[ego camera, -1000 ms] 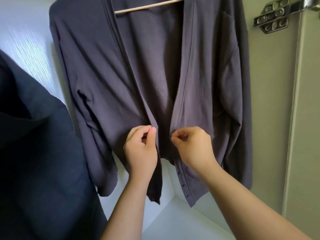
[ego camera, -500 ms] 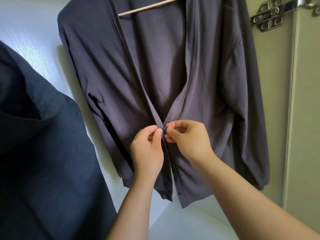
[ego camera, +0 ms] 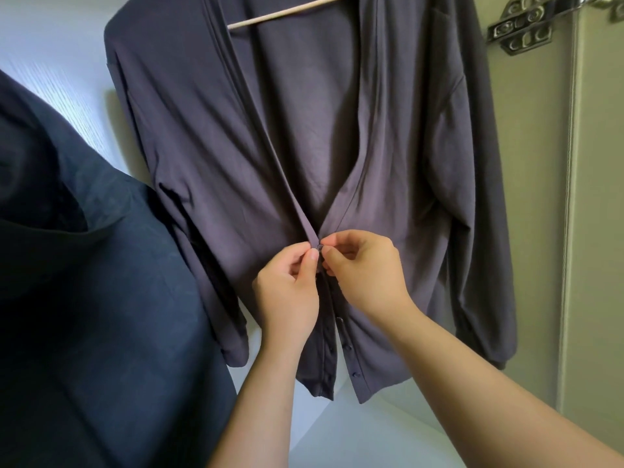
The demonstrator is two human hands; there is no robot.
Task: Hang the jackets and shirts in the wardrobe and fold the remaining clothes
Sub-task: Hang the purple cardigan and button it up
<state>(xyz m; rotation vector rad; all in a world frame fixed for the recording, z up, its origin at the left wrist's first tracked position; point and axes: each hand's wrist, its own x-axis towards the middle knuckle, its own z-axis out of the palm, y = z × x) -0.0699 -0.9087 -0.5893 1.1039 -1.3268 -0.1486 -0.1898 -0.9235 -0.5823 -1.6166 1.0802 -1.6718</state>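
A grey-purple cardigan hangs on a wooden hanger inside the wardrobe, its front open in a deep V. My left hand pinches the left front edge at the topmost button. My right hand pinches the right front edge against it, so the two edges meet between my fingertips. Below my hands the front hangs unbuttoned, with small buttons showing down the right placket.
A dark blue garment hangs close at the left and fills the lower left. The white wardrobe wall is behind. A metal hinge and the cream door stand at the right. The white wardrobe floor lies below.
My two hands came together, drawing the cardigan's separated front edges into contact at the top button. The cardigan swung slightly to the right in view.
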